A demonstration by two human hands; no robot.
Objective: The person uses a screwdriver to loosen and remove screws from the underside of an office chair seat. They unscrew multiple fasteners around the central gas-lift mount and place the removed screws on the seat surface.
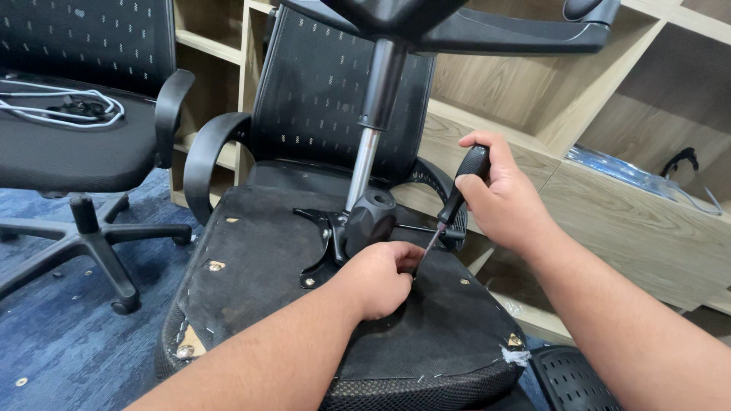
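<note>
An upturned black office chair lies with the underside of its seat facing up. A silver gas cylinder rises from the black metal mechanism plate at the seat's middle. My right hand grips the black handle of a screwdriver, whose shaft slants down to the plate's right side. My left hand rests curled on the seat underside at the screwdriver's tip, its fingers pinched around the tip or something small that is hidden.
A second black office chair stands at the left with a white cable coiled on its seat. Wooden shelving fills the background. Small screws lie on the blue carpet. A perforated black part sits lower right.
</note>
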